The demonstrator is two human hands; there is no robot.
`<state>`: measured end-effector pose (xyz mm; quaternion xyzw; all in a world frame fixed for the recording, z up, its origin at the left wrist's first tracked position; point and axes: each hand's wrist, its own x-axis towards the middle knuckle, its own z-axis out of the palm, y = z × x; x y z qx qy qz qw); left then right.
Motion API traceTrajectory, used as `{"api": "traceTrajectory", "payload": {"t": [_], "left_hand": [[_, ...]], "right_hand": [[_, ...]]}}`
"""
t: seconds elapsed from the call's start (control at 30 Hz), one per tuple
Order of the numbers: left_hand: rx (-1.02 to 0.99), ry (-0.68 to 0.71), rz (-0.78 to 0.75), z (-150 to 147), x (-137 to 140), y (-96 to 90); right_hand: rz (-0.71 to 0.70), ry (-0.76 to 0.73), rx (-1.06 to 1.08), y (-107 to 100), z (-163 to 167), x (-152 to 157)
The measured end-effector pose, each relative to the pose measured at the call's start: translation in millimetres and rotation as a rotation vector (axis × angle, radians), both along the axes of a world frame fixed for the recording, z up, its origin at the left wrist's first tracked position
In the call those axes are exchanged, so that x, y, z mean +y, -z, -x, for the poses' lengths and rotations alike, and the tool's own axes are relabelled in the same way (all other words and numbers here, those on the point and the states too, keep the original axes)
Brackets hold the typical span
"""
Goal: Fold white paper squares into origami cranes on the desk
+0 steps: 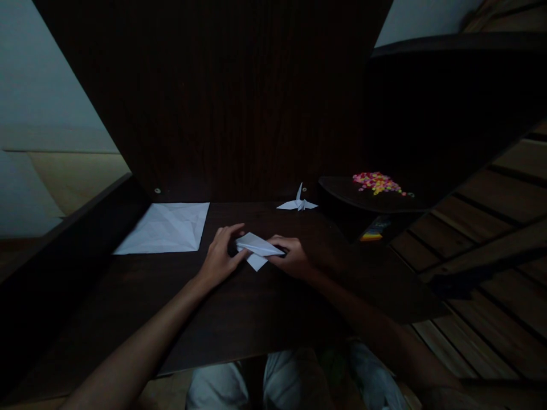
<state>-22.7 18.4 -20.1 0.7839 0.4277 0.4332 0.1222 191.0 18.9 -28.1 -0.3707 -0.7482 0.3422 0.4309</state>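
A partly folded piece of white origami paper [257,245] is held between my two hands, just above or on the dark desk. My left hand [222,250] grips its left end, the thumb on the near side and the fingers curved along the far side. At the right point of the paper, my right hand [293,256] pinches it between thumb and fingers. One folded flap hangs toward me below the main fold. Behind it, a finished white paper crane [298,203] stands with its wings spread. Creased white paper sheets [171,228] lie flat to the left.
Small colourful pieces [378,183] are heaped on a curved dark shelf [342,191] at the right. Under it sits a small box with a yellow and orange label [371,234]. A dark raised side panel [77,233] borders the desk's left, and a tall dark back panel [239,102] rises behind.
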Motion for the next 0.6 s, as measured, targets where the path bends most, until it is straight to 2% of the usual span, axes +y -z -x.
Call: {"api": "traceTrajectory", "payload": {"t": [0.13, 0.23, 0.3, 0.43, 0.6], "left_hand": [[0.051, 0.118, -0.119, 4, 1, -1.5], [0.152, 0.212, -0.179, 7, 4, -0.3], [0.23, 0.247, -0.193, 10, 8, 1.7], [0.445, 0.25, -0.13, 16, 13, 6.7], [0.512, 0.308, -0.045, 18, 16, 10.6]], "right_hand": [[-0.32, -0.059, -0.138, -3, -4, -2], [-0.494, -0.089, -0.233, 3, -7, 3], [-0.561, -0.097, -0.3, 8, -9, 7], [-0.534, -0.13, -0.448, 10, -11, 8], [-0.4, -0.168, -0.635, -3, -16, 1]]}}
